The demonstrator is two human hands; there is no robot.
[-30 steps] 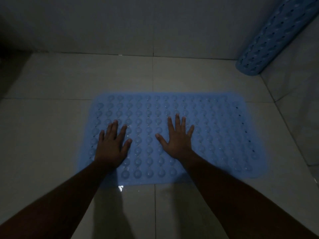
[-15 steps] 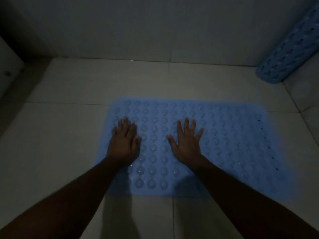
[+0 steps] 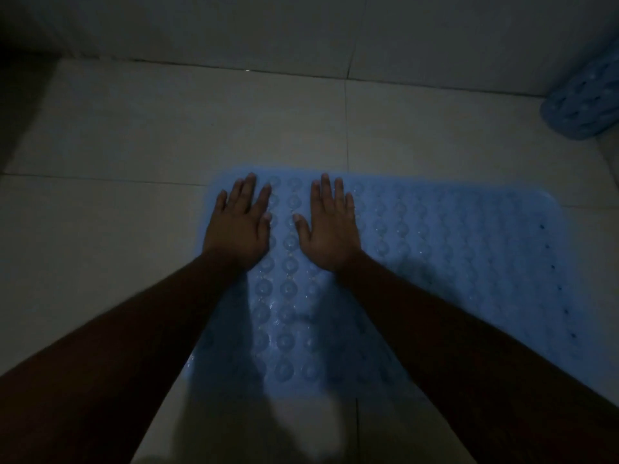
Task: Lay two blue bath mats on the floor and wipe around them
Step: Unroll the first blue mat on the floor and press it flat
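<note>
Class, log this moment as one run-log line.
left hand: flat on laid mat | right hand: flat on laid mat | rolled mat: far right, not yet laid

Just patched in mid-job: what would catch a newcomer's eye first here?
The blue bath mat lies flat on the dim tiled floor, centre-right. The left hand and right hand press flat on its far left end. A second blue mat, rolled, sits at the far right by the wall.

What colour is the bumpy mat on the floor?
Light blue, covered in round bumps; the mat shows in the head view.
</note>
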